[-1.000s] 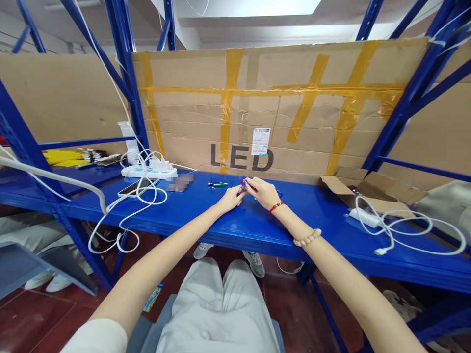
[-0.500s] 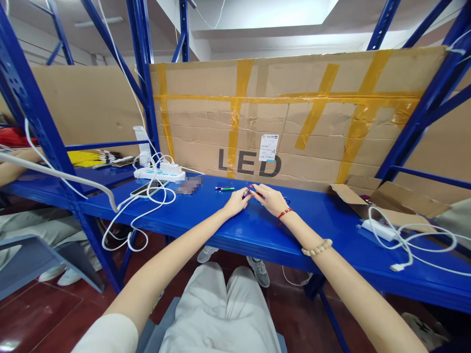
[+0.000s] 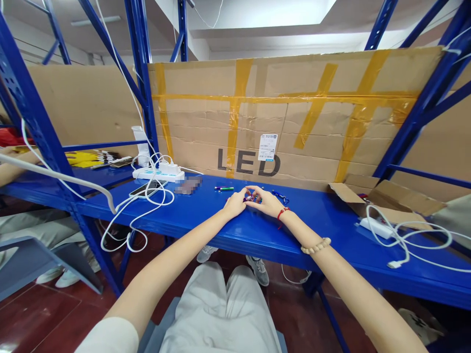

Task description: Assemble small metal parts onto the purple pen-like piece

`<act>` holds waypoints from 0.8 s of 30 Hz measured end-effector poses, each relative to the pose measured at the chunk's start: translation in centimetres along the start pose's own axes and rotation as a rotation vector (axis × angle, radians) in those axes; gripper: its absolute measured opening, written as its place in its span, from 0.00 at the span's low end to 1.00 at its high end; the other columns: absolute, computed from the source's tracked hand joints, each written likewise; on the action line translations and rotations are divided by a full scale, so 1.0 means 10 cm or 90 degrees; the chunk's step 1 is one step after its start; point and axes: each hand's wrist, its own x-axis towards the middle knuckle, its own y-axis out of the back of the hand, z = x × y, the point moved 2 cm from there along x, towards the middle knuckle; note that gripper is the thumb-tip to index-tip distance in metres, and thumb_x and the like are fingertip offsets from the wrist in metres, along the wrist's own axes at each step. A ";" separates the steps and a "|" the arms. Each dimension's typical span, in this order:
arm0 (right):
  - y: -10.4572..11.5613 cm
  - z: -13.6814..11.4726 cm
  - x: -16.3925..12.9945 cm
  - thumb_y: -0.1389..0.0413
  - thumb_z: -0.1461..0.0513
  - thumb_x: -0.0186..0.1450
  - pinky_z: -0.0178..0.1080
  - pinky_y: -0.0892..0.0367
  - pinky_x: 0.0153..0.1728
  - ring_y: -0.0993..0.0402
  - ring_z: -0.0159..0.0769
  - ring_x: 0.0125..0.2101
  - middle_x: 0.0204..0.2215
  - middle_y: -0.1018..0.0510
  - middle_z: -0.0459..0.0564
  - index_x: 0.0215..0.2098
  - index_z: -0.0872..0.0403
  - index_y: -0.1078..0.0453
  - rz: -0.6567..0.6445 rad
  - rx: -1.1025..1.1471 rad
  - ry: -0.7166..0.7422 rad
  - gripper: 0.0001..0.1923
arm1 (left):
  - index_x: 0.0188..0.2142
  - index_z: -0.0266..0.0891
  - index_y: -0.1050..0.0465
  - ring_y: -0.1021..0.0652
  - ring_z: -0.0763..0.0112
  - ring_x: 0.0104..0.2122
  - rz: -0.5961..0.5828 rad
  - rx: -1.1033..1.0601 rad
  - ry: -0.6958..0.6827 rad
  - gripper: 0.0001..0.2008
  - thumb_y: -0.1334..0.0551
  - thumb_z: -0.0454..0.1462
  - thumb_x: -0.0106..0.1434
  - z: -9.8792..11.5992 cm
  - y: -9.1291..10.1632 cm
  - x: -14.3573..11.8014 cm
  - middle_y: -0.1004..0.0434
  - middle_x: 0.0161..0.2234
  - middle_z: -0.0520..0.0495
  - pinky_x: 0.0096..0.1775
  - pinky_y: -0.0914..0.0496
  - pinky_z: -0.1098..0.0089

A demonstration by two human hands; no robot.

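Small purple-and-red clip (image 3: 249, 198), too tiny to make out in detail, sits at the centre of the frame on the blue shelf (image 3: 331, 220), pinched between both hands. Left hand (image 3: 235, 203) comes in from the lower left, its fingers curled narrowly around the near end of the clip. Right hand (image 3: 265, 202) meets it from the lower right, fingers bent and closed on the other end; a red cord and a bead bracelet (image 3: 315, 245) sit on that wrist and forearm. Both hands rest on the shelf surface, touching each other at the fingertips.

Just above the hands, toward the cardboard wall, lie a green-and-purple pen (image 3: 224, 188) and, to the right, a small blue clip (image 3: 280, 197), each apart from the hands. Left of centre lie a phone (image 3: 144, 189) and a white power strip (image 3: 159, 172) with looping white cables. At the right edge of the frame an open cardboard box (image 3: 390, 193) stands beside another white power strip (image 3: 376, 227) and cable. A large cardboard sheet (image 3: 294, 113) marked "LED" fills the upper middle of the frame.
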 end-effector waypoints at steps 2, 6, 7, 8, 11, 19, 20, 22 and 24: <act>0.01 0.02 0.01 0.44 0.56 0.61 0.35 0.33 0.30 0.30 0.30 0.26 0.37 0.27 0.50 0.55 0.54 0.41 0.012 0.005 0.002 0.26 | 0.48 0.35 0.36 0.26 0.67 0.38 0.000 0.002 0.007 0.14 0.44 0.37 0.64 0.00 0.00 0.00 0.29 0.38 0.45 0.41 0.32 0.61; 0.03 0.03 0.02 0.45 0.59 0.61 0.37 0.34 0.36 0.30 0.30 0.28 0.38 0.27 0.51 0.48 0.55 0.34 0.038 0.013 0.010 0.17 | 0.48 0.34 0.38 0.26 0.68 0.35 0.010 0.008 0.021 0.14 0.44 0.36 0.64 0.01 0.00 0.00 0.29 0.35 0.47 0.38 0.31 0.63; 0.04 0.03 0.03 0.45 0.60 0.61 0.37 0.34 0.37 0.29 0.30 0.28 0.38 0.27 0.51 0.44 0.55 0.32 0.043 0.015 0.009 0.14 | 0.48 0.34 0.38 0.26 0.68 0.34 0.013 0.009 0.023 0.14 0.44 0.36 0.63 0.02 0.01 0.00 0.29 0.35 0.47 0.38 0.31 0.64; 0.04 0.03 0.03 0.45 0.60 0.61 0.37 0.34 0.37 0.29 0.31 0.29 0.36 0.26 0.50 0.41 0.56 0.30 0.045 0.019 0.007 0.11 | 0.48 0.33 0.38 0.27 0.69 0.33 0.015 0.010 0.024 0.14 0.44 0.36 0.63 0.02 0.01 0.00 0.30 0.34 0.47 0.37 0.31 0.64; 0.04 0.04 0.02 0.44 0.59 0.60 0.35 0.34 0.35 0.28 0.32 0.30 0.31 0.24 0.48 0.34 0.55 0.29 0.041 0.031 -0.002 0.07 | 0.47 0.34 0.38 0.27 0.71 0.30 0.021 0.013 0.026 0.14 0.44 0.36 0.63 0.03 0.01 -0.01 0.30 0.31 0.49 0.36 0.31 0.66; 0.08 0.08 0.02 0.47 0.58 0.62 0.32 0.34 0.33 0.27 0.31 0.29 0.29 0.22 0.45 0.35 0.52 0.26 0.096 0.024 -0.044 0.10 | 0.48 0.35 0.39 0.28 0.70 0.30 0.047 0.029 0.041 0.14 0.43 0.37 0.62 0.05 0.03 -0.01 0.31 0.30 0.50 0.35 0.33 0.65; 0.11 0.10 0.03 0.48 0.58 0.63 0.32 0.34 0.34 0.27 0.31 0.31 0.31 0.22 0.46 0.35 0.52 0.26 0.117 0.022 -0.056 0.10 | 0.48 0.35 0.39 0.28 0.70 0.30 0.050 0.032 0.046 0.15 0.43 0.37 0.62 0.06 0.03 -0.01 0.31 0.30 0.50 0.35 0.33 0.66; 0.19 0.16 0.01 0.49 0.58 0.63 0.33 0.34 0.36 0.26 0.33 0.33 0.33 0.22 0.47 0.35 0.52 0.25 0.181 0.011 -0.101 0.11 | 0.48 0.34 0.39 0.28 0.71 0.30 0.056 0.037 0.059 0.15 0.43 0.37 0.63 0.07 0.04 -0.01 0.31 0.30 0.50 0.35 0.32 0.66; 0.29 0.26 -0.03 0.50 0.58 0.64 0.36 0.34 0.37 0.27 0.35 0.35 0.35 0.23 0.49 0.36 0.53 0.26 0.261 -0.010 -0.170 0.12 | 0.48 0.34 0.39 0.28 0.71 0.29 0.063 0.041 0.073 0.15 0.44 0.37 0.63 0.07 0.04 -0.02 0.31 0.29 0.50 0.35 0.32 0.66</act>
